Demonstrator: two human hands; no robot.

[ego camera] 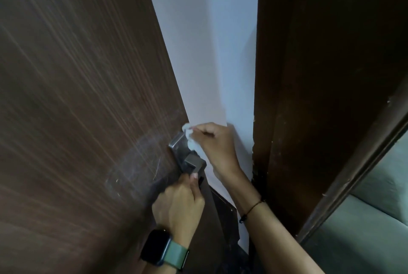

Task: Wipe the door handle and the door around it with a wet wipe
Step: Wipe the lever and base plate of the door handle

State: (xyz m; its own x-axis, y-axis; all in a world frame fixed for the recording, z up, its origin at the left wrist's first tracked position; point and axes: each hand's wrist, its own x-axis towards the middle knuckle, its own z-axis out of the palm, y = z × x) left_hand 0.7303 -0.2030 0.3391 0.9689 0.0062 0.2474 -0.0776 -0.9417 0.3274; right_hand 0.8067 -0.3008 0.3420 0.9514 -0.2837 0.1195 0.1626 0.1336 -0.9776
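Note:
A dark brown wooden door [77, 97] fills the left side, with a wet, smeared patch left of its metal handle [194, 162]. My right hand [217, 143] pinches a crumpled white wet wipe [190, 139] and presses it on the silver handle plate [176, 141] at the door's edge. Below it, my left hand [180, 202] grips the lower part of the handle, thumb up against the lever. Most of the lever is hidden by that hand.
A white wall [209, 52] shows through the gap beside the door. The dark door frame [309, 97] stands at the right, scuffed along its edge. A grey cushioned surface [371, 229] lies at the lower right. My left wrist wears a watch [159, 247].

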